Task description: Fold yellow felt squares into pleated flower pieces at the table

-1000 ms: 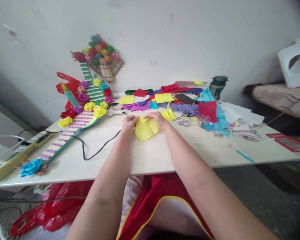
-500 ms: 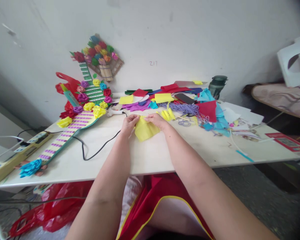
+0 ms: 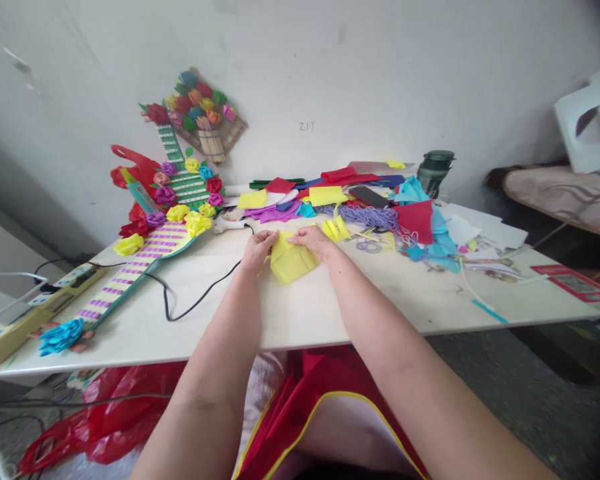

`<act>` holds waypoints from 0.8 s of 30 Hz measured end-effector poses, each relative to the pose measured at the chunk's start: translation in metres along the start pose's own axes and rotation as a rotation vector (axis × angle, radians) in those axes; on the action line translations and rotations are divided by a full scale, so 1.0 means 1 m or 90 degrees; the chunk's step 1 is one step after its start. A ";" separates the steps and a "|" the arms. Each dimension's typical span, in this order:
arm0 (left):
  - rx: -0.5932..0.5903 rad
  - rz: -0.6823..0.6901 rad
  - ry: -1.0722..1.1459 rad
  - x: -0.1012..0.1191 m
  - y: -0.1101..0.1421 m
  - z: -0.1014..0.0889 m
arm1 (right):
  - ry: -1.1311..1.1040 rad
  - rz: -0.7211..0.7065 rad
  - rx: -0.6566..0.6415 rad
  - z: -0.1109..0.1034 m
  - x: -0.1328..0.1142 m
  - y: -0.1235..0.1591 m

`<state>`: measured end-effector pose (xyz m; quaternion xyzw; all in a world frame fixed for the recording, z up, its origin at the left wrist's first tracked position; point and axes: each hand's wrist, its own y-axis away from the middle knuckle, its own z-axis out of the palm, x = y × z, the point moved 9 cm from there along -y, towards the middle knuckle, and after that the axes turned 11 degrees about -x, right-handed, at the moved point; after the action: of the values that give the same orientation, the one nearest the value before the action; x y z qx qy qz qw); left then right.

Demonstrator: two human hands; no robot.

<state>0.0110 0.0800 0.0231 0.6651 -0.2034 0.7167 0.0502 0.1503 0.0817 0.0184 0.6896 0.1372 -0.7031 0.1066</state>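
A thin sheet of yellow crepe paper (image 3: 293, 264) hangs between my hands, just above the near middle of the white table (image 3: 300, 320). My left hand (image 3: 259, 251) pinches its upper left edge, fingers closed. At the upper right edge, my right hand (image 3: 310, 241) has its thumb and fingers closed on the same paper. Just beyond the right hand lies a rolled yellow paper strip (image 3: 335, 229). The tool with a white handle, likely a glue gun (image 3: 230, 225), rests beyond my left hand.
Paper-flower decorations (image 3: 200, 187) stand at the left, beside a power strip (image 3: 40, 313). A black cable (image 3: 200, 298) crosses the table. Along the back lie coloured paper sheets (image 3: 327, 195), purple yarn (image 3: 363, 216) and a phone (image 3: 369, 197). A dark bottle (image 3: 434, 173) stands at the back right.
Both hands keep their hold on the yellow crepe paper. The paper's lower part shifts very slightly; otherwise the scene stays the same.
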 end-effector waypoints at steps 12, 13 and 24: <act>0.070 -0.011 0.003 0.000 0.001 -0.007 | 0.055 0.008 -0.027 0.006 -0.002 0.001; 0.074 -0.010 0.011 0.000 0.001 -0.008 | 0.056 0.007 -0.027 0.006 -0.002 0.001; 0.004 -0.058 0.003 -0.010 0.002 0.001 | -0.049 0.008 -0.088 0.011 0.002 0.001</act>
<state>0.0122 0.0796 0.0129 0.6720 -0.1706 0.7160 0.0813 0.1406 0.0769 0.0163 0.6538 0.1767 -0.7173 0.1640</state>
